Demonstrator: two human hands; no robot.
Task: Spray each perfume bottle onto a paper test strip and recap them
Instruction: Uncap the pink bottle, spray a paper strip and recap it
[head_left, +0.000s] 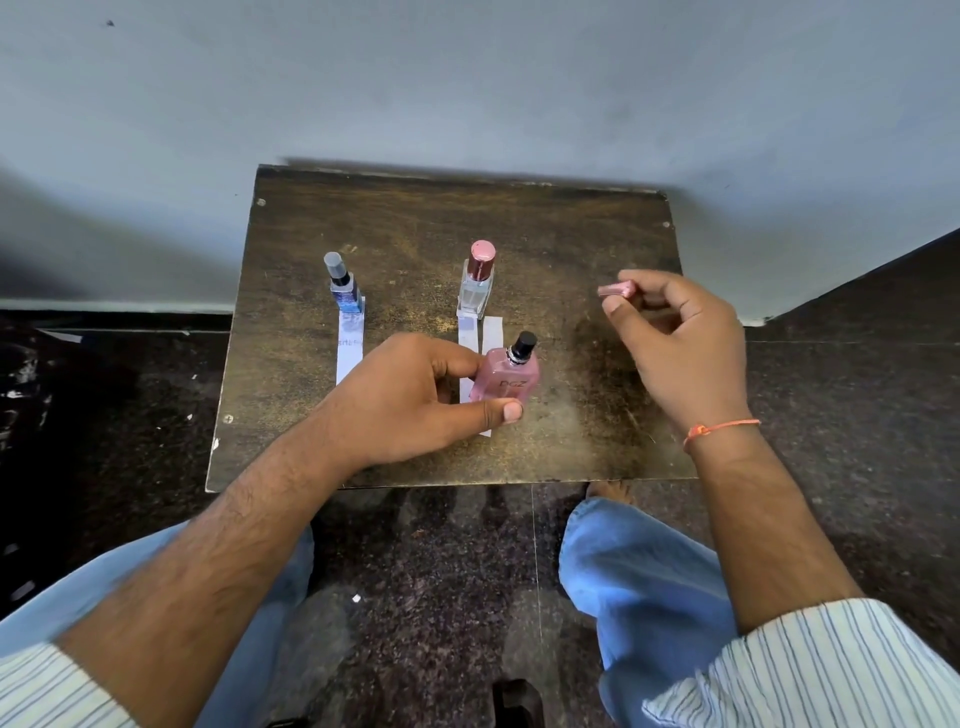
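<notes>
While my left hand (410, 395) grips the pink bottle (506, 376) upright over a strip (491, 332), my right hand (680, 338) pinches its cap (615, 289), up and rightward of the bare nozzle (523, 344).

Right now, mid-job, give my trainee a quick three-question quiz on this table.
1. True or false: the left hand grips the pink bottle.
2. What does the right hand pinch? A) a paper strip B) the pink cap C) the blue bottle
3. How many bottles stand on the table with caps on?

Key: 1 true. 2 B. 3 two: the blue bottle and the clear bottle.
</notes>
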